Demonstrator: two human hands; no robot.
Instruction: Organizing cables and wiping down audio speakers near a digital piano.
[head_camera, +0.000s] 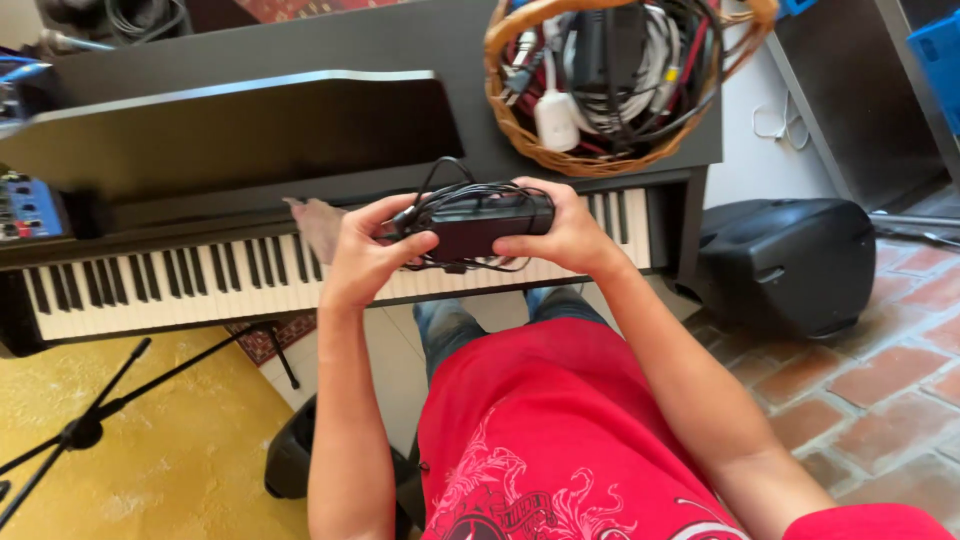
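Note:
Both my hands hold a black power adapter brick (478, 225) with a thin black cable looped around it, above the keys of a black digital piano (200, 280). My left hand (365, 250) grips its left end, thumb on top near the cable loops. My right hand (565, 230) clasps its right end, fingers curled over the top. I sit at the piano in a red shirt and jeans.
A wicker basket (520, 130) full of tangled cables and adapters sits on the piano top at right. A black speaker (790, 260) lies on the brick floor to the right. A stand's black legs (90, 425) rest on a yellow rug. A small mixer (25, 205) is at left.

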